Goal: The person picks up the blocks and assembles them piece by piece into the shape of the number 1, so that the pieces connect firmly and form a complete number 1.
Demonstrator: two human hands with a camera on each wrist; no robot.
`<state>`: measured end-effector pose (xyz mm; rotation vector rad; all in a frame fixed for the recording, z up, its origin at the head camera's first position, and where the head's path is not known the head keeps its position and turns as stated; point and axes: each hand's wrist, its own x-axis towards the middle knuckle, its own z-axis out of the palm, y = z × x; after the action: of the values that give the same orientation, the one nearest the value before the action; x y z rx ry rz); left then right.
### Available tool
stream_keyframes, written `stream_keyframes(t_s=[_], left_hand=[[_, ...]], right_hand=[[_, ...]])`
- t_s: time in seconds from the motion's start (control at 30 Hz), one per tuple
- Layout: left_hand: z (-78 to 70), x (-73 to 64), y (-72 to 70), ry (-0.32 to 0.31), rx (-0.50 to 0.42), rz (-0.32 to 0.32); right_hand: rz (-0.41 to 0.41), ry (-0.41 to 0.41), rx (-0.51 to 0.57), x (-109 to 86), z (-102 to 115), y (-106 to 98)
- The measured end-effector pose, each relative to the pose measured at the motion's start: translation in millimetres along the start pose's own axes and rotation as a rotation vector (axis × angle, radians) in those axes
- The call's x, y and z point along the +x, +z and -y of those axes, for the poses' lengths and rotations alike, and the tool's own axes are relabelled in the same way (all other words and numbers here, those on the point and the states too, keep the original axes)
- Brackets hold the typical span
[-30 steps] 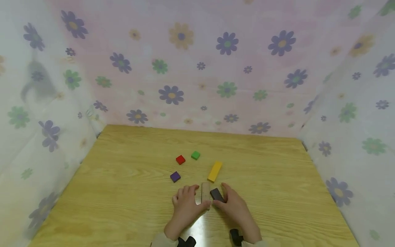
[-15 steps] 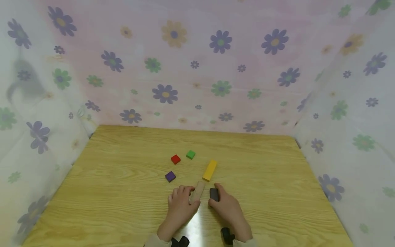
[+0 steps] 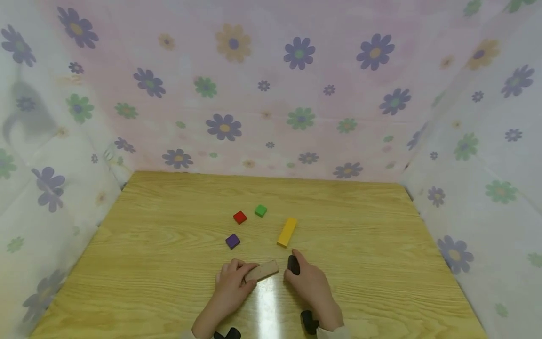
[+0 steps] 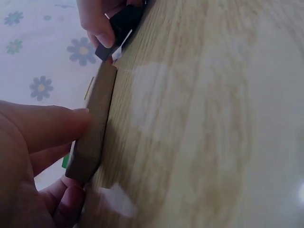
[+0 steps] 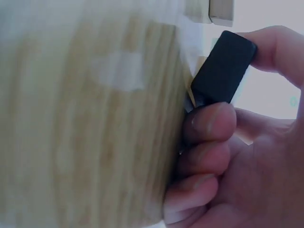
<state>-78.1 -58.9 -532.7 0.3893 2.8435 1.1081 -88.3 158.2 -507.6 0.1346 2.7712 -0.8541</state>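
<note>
A plain wooden block (image 3: 266, 270) lies nearly crosswise low in the head view, its left end pinched between the thumb and fingers of my left hand (image 3: 228, 286). The left wrist view shows this wooden block (image 4: 95, 118) along the tabletop, with the thumb against its side. To the right, my right hand (image 3: 312, 283) holds a small black block (image 3: 293, 265) between thumb and fingers. In the right wrist view the black block (image 5: 224, 66) appears tilted, with several fingers curled beneath it. A small gap separates the two blocks in the head view.
Beyond the hands lie a long yellow block (image 3: 287, 232), a purple block (image 3: 233, 241), a red block (image 3: 240, 217) and a green block (image 3: 260, 210). Flower-patterned cloth (image 3: 262, 103) walls the wooden table (image 3: 169, 226) at the back and sides.
My left hand has moved left and turned the wooden block from lengthwise to nearly crosswise. The black block, slanted beside it earlier, has been turned straighter by my right hand and is now farther apart.
</note>
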Motion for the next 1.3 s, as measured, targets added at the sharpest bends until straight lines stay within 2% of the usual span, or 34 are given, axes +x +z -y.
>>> stream_keyframes(t_s=[0.27, 0.53, 0.83, 1.13, 1.3], left_hand=[[1.9, -2.5, -0.9, 0.019, -0.014, 0.020], [-1.2, 4.7, 1.5, 0.037, 0.011, 0.019], [-3.4, 7.2, -1.6, 0.034, 0.036, 0.002], [-3.2, 4.0, 0.1, 0.059, 0.042, 0.011], [-4.1, 0.7, 0.2, 0.069, 0.036, -0.009]], right_hand=[[-0.005, 0.034, 0.151, -5.5, -5, -5], [-0.022, 0.048, 0.181, 1.0, -7, -2], [-0.026, 0.011, 0.190, 8.4, 5, -4], [-0.004, -0.025, 0.217, 13.0, 11, 2], [0.012, -0.030, 0.239, 13.2, 12, 4]])
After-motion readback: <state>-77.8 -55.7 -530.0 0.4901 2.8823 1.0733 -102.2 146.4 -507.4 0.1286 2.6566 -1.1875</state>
